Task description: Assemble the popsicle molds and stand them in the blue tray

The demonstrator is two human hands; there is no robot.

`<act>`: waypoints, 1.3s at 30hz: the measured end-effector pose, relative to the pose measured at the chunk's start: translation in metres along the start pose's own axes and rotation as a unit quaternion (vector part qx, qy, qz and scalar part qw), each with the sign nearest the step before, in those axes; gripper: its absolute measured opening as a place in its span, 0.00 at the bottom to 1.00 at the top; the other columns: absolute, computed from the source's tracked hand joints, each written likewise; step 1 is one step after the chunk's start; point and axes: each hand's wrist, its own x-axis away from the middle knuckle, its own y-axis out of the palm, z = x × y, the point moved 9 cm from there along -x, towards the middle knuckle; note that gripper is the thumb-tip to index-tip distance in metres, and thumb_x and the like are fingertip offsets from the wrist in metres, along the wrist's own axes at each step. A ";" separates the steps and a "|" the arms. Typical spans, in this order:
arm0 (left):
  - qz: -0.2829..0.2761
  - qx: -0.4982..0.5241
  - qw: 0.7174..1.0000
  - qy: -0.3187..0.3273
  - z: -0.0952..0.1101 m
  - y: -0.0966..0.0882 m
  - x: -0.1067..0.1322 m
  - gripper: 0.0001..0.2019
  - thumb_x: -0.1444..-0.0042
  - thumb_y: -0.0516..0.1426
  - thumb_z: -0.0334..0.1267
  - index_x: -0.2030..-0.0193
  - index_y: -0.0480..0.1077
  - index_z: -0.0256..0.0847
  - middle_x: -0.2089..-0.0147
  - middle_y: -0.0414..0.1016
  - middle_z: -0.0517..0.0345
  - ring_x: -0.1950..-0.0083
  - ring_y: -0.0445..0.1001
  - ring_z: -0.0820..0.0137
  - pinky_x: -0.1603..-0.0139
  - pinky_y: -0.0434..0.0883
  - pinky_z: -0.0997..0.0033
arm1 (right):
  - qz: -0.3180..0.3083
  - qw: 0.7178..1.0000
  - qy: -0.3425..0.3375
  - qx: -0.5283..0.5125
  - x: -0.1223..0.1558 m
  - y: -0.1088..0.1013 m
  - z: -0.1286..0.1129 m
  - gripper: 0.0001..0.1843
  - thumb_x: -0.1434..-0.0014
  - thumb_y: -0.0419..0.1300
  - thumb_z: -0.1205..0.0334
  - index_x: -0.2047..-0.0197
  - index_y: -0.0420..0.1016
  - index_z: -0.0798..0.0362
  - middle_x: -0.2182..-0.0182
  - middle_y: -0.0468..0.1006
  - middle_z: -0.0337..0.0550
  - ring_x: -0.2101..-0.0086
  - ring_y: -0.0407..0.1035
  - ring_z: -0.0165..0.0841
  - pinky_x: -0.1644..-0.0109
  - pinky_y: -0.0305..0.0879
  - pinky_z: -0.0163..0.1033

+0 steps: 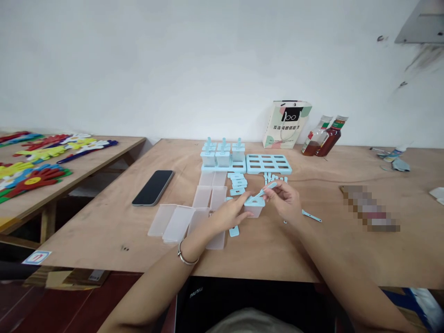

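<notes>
My left hand [229,213] grips a clear ice-pop mould cup with a light blue lid [254,204], steadying it on the wooden table [312,249]. My right hand [285,199] pinches a light blue stick [268,188] whose end meets the lid. Several clear mould cups [189,217] lie flat to the left of my hands. Loose blue lids [237,181] and sticks [275,177] lie just beyond. Another blue stick [311,216] rests right of my right wrist. A blue tray [268,163] with empty slots sits farther back, beside a tray holding assembled moulds [223,157].
A black phone [153,187] lies face down at the left. A paper bag [286,124] and two bottles [324,136] stand by the wall. A second table [104,162] at the left carries coloured hand-shaped clappers [38,175]. A blurred-out item [370,208] lies at the right.
</notes>
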 end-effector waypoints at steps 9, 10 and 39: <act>-0.009 -0.004 1.000 -0.014 -0.001 0.001 0.000 0.27 0.41 0.56 0.36 0.36 0.52 0.41 0.51 0.74 0.48 0.56 0.75 0.60 0.58 0.71 0.61 | -0.020 0.986 -0.095 0.133 0.004 -0.001 -0.015 0.10 0.35 0.51 0.56 0.66 0.66 0.50 0.73 0.68 0.38 0.72 0.64 0.30 0.66 0.62 0.38; -0.006 -0.002 1.000 -0.006 0.001 0.000 0.000 0.27 0.41 0.56 0.35 0.37 0.52 0.41 0.50 0.73 0.48 0.55 0.75 0.59 0.57 0.71 0.61 | -0.048 0.980 -0.100 0.164 0.006 0.005 -0.015 0.10 0.34 0.50 0.57 0.66 0.66 0.50 0.72 0.68 0.39 0.71 0.64 0.31 0.65 0.62 0.39; 0.194 -0.170 0.964 -0.059 -0.034 -0.114 -0.080 0.05 0.44 0.58 0.30 0.59 0.68 0.37 0.55 0.67 0.52 0.58 0.71 0.68 0.55 0.70 0.67 | 0.025 0.995 0.017 0.091 -0.002 -0.015 0.029 0.14 0.38 0.52 0.48 0.58 0.69 0.48 0.62 0.73 0.42 0.59 0.68 0.34 0.50 0.65 0.44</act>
